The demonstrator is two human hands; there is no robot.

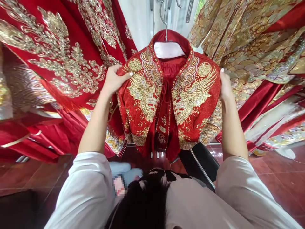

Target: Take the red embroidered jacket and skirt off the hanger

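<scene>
A red jacket (150, 105) with gold and silver embroidery hangs in front of me on a white hanger (169, 50) with a metal hook. Its front is parted, and a dark red embroidered inner piece (163, 122) shows between the two sides. My left hand (116, 79) grips the jacket's shoulder on the left, thumb on the front and fingers partly behind the cloth. On the opposite shoulder my right hand (225, 83) is closed, its thumb at the edge and the other fingers mostly hidden.
Red garments with gold beading (71, 57) hang close on the left. On the right hang gold scale-patterned garments (247, 63). Below the jacket is a black seat-like object (202, 162) with a metal edge. The floor (269, 181) has glossy reddish tiles.
</scene>
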